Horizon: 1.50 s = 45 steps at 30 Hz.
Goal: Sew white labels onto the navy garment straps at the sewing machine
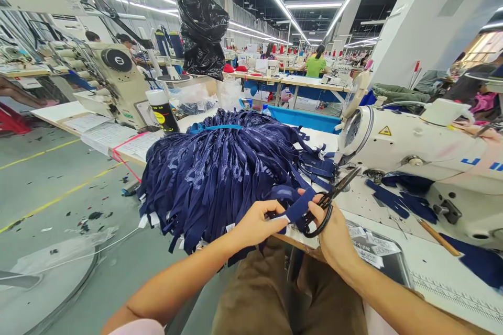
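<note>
A navy fabric strip [300, 206] is stretched between my two hands, just above the table's front edge. My left hand [264, 220] pinches its near end, where a small white patch shows. With my right hand [332, 227] I grip black-handled scissors [334, 193], blades pointing up and away to the right. The fingertips of that hand also touch the strip's far end. Left of and behind my hands lies a large bundle of navy strips [220, 178], bound across the top with a blue tie [216, 127].
A white sewing machine [416, 136] stands at the right, with navy scraps [393, 201] and a wooden-handled tool [439, 238] before it. Labels lie in a dark tray [377, 246]. Behind the bundle stands a black spray can [162, 111]. Another machine [118, 78] is at left.
</note>
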Motion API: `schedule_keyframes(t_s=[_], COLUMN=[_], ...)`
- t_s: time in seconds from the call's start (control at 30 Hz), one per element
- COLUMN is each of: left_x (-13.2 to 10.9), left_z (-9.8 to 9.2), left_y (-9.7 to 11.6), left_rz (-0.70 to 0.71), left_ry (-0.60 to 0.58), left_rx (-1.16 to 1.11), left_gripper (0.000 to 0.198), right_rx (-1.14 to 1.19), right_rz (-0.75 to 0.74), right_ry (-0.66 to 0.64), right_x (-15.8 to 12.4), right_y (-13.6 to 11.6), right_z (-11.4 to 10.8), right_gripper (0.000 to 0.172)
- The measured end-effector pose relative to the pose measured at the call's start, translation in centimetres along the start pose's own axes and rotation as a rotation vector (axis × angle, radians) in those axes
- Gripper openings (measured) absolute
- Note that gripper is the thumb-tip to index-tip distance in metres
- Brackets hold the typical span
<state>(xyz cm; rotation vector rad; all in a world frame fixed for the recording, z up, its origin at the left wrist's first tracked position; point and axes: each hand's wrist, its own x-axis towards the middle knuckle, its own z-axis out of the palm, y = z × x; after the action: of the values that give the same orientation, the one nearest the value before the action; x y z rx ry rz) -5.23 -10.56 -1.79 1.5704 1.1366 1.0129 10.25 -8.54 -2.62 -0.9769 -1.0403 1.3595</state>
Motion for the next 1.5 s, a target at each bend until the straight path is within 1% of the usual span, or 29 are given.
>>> schedule_keyframes(t_s=[0.07, 0.13, 0.2, 0.33, 0.4, 0.47, 0.53, 0.6, 0.67, 0.73, 0.77, 0.8, 0.83, 0.87, 0.93, 0.97, 1.0, 1.07, 1.1, 1.13, 1.17, 1.2, 1.23, 1.27, 1.33, 1.37, 1.43, 1.47, 1.5], left_x=[-0.7, -1.2, -1.5, -2.1, -2.6, -3.0, -2.9, -1.8, 0.7, 4.1, 6.0, 7.7, 9.2, 10.4, 11.9, 12.2, 12.2, 11.9, 11.7, 11.4, 11.1, 10.8, 10.5, 10.1, 9.2, 8.8, 8.2, 8.1, 7.9], left_z=[-0.3, -0.4, -0.5, -0.5, -0.5, -0.8, -1.7, -3.4, -6.0, -9.2, -10.7, -12.0, -13.1, -13.9, -14.7, -14.7, -14.5, -13.8, -13.4, -12.8, -12.0, -11.1, -9.9, -8.6, -5.6, -4.0, -1.3, -0.2, 0.6], left_y=[0.3, 0.6, 0.8, 0.5, 0.4, 0.6, 1.5, 3.1, 4.9, 6.2, 6.5, 6.5, 6.3, 5.8, 4.6, 4.0, 3.6, 3.3, 3.5, 3.9, 4.4, 5.1, 5.7, 6.3, 7.1, 7.2, 6.8, 6.3, 5.7], left_rz=[0.065, 0.118, 0.166, 0.234, 0.284, 0.357, 0.424, 0.448, 0.420, 0.398, 0.355, 0.258, 0.114, -0.052, -0.143, -0.163, -0.160, -0.106, -0.044, 0.047, 0.156, 0.276, 0.386, 0.461, 0.524, 0.520, 0.450, 0.388, 0.321], left_ry=[-0.025, -0.043, -0.052, -0.077, -0.095, -0.055, 0.091, 0.317, 0.548, 0.800, 0.903, 0.945, 0.939, 0.862, 0.783, 0.754, 0.750, 0.797, 0.832, 0.850, 0.830, 0.750, 0.598, 0.420, 0.079, -0.061, -0.312, -0.376, -0.403], left_rx=[0.080, 0.154, 0.219, 0.303, 0.311, 0.281, 0.218, 0.174, 0.210, 0.314, 0.423, 0.584, 0.772, 0.962, 1.048, 1.075, 1.095, 1.168, 1.206, 1.234, 1.245, 1.237, 1.207, 1.169, 1.130, 1.151, 1.241, 1.298, 1.363], left_gripper=[0.012, 0.012, 0.013, 0.011, 0.011, 0.012, 0.013, 0.013, 0.016, 0.020, 0.020, 0.019, 0.018, 0.017, 0.013, 0.019, 0.028, 0.046, 0.051, 0.052, 0.051, 0.045, 0.037, 0.029, 0.021, 0.020, 0.023, 0.026, 0.030], right_rx=[-0.068, -0.155, -0.235, -0.370, -0.408, -0.430, -0.443, -0.445, -0.439, -0.445, -0.455, -0.467, -0.476, -0.483, -0.500, -0.517, -0.538, -0.583, -0.598, -0.612, -0.630, -0.654, -0.685, -0.714, -0.750, -0.752, -0.742, -0.737, -0.737], right_rz=[-0.064, -0.078, -0.021, 0.160, 0.176, 0.171, 0.174, 0.178, 0.177, 0.180, 0.174, 0.163, 0.150, 0.141, 0.139, 0.144, 0.146, 0.148, 0.148, 0.146, 0.137, 0.118, 0.085, 0.043, -0.037, -0.060, -0.059, -0.043, -0.025], right_ry=[-0.028, -0.092, -0.182, -0.400, -0.489, -0.553, -0.566, -0.527, -0.485, -0.481, -0.490, -0.503, -0.521, -0.539, -0.577, -0.600, -0.625, -0.684, -0.716, -0.742, -0.756, -0.761, -0.760, -0.754, -0.759, -0.777, -0.831, -0.857, -0.879], right_x=[0.5, 1.3, 2.0, 2.7, 2.7, 2.6, 2.4, 2.3, 2.0, 1.5, 1.1, 0.7, 0.3, -0.2, -1.1, -1.6, -2.0, -2.8, -3.1, -3.4, -3.6, -3.8, -3.9, -4.0, -4.3, -4.5, -4.9, -5.1, -5.4], right_y=[-0.6, -1.3, -1.7, -1.7, -1.6, -1.7, -1.9, -2.1, -2.2, -2.1, -2.0, -1.8, -1.6, -1.5, -1.3, -1.3, -1.3, -1.5, -1.6, -1.7, -1.9, -1.9, -2.0, -2.1, -2.2, -2.3, -2.6, -2.8, -3.0], right_z=[-0.1, 0.1, 0.4, 0.9, 0.8, 0.6, 0.2, -0.1, -0.2, -0.1, 0.0, 0.2, 0.4, 0.6, 1.0, 1.2, 1.2, 1.1, 1.0, 0.8, 0.7, 0.5, 0.4, 0.2, 0.1, 0.0, -0.1, -0.2, -0.3], right_gripper=[0.021, 0.023, 0.026, 0.033, 0.033, 0.032, 0.032, 0.033, 0.036, 0.035, 0.033, 0.031, 0.029, 0.027, 0.022, 0.019, 0.016, 0.011, 0.009, 0.008, 0.008, 0.009, 0.011, 0.012, 0.013, 0.012, 0.010, 0.010, 0.010])
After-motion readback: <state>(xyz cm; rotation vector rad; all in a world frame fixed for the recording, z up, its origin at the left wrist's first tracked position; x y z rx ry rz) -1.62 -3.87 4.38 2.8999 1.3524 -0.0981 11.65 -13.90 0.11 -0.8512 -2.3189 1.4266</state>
